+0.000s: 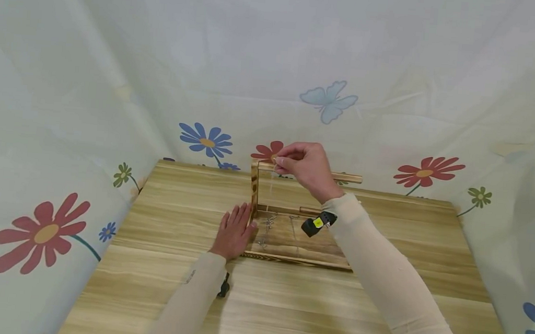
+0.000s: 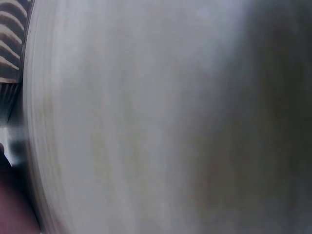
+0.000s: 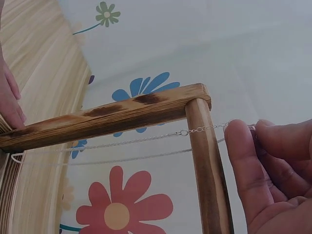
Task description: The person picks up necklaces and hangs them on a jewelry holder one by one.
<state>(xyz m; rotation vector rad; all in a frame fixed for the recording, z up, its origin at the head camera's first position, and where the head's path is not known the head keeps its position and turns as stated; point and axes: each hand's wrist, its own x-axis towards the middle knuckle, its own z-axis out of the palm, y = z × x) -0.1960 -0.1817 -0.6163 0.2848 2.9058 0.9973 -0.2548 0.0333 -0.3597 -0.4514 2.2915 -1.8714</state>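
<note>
My right hand [image 1: 307, 167] pinches the end of a thin silver chain necklace [image 3: 197, 129] between thumb and fingertips, at the top bar of a wooden jewelry stand [image 1: 254, 187]. In the right wrist view the chain's two strands run from the bar toward the stand's base, along the post. My left hand [image 1: 234, 232] lies with fingers extended against the left side of the base. The left wrist view catches only a sliver of that hand [image 2: 17, 209] and the stand's striped wood [image 2: 10, 39].
Several fine chains [image 1: 270, 220] lie in the stand's shallow base tray [image 1: 322, 245]. A shorter lower rod [image 1: 308, 210] runs along its back. The stand is on a wood-grain table [image 1: 170, 206], with a flower-printed cloth [image 1: 257, 56] rising behind and at the sides.
</note>
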